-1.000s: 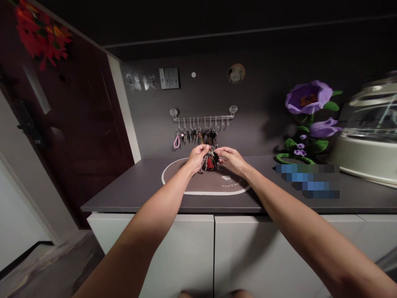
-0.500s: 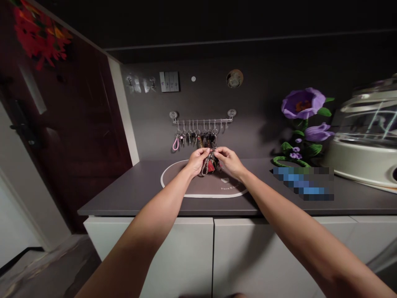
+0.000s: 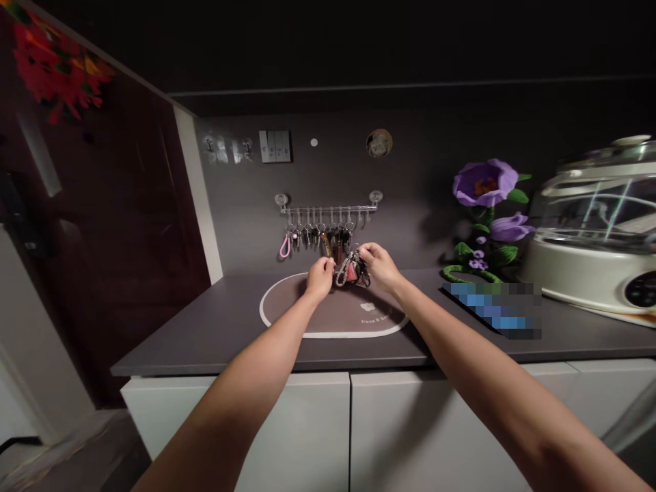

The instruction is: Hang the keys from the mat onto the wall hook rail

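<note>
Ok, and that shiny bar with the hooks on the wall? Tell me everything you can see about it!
It is a shiny metal hook rail fixed to the dark grey wall above the countertop. A round mount sits at each end, and small hooks hang beneath the bar. Keys on rings hang from most hooks, with a pink loop keyring at the left end.

Dim light leaves the ceiling (image 3: 328, 48) nearly black, the left hand (image 3: 320, 277) and right hand (image 3: 378, 266) soft-lit, the edges bent, 1 patch (image 3: 492, 309) pixelated.
</note>
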A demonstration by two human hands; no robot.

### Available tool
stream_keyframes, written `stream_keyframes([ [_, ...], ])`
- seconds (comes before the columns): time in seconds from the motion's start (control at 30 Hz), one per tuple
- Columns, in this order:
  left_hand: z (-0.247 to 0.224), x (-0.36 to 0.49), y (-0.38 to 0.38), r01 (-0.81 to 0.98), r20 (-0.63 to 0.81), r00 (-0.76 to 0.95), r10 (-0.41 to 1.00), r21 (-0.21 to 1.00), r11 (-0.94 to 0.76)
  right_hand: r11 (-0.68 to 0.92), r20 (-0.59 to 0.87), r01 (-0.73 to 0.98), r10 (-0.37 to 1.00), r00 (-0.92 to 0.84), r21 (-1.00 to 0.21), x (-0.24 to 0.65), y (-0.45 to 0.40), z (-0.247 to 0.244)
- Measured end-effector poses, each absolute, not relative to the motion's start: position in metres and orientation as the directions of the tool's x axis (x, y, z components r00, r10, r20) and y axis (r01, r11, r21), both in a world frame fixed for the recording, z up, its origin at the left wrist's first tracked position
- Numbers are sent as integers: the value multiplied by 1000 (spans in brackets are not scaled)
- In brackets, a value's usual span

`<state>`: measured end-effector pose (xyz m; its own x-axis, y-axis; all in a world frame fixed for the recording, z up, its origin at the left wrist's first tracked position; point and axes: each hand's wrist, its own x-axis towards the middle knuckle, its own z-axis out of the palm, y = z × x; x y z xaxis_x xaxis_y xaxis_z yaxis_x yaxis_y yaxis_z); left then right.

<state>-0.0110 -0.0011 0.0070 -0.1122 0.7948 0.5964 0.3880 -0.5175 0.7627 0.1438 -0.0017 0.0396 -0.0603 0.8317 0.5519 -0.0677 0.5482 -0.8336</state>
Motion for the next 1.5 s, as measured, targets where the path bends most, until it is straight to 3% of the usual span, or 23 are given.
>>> stream_keyframes([
  [0.13,3,-11,-1,613,696,1,718,567,-551,554,554,-16,833,-6,-833,150,17,49],
  [0.3,1,-8,-3,667,698,59,714,504,-548,550,551,36,832,64,-834,155,37,72],
  [0.67,0,-4,-3,715,674,82,734,473,-514,415,404,1,884,235,-910,144,65,108],
  [1.0,0,-5,-3,645,680,54,731,535,-546,396,405,105,835,373,-912,146,105,105],
  [1.5,-3,-5,0,638,678,54,733,541,-548,405,406,71,858,315,-912,150,109,89],
])
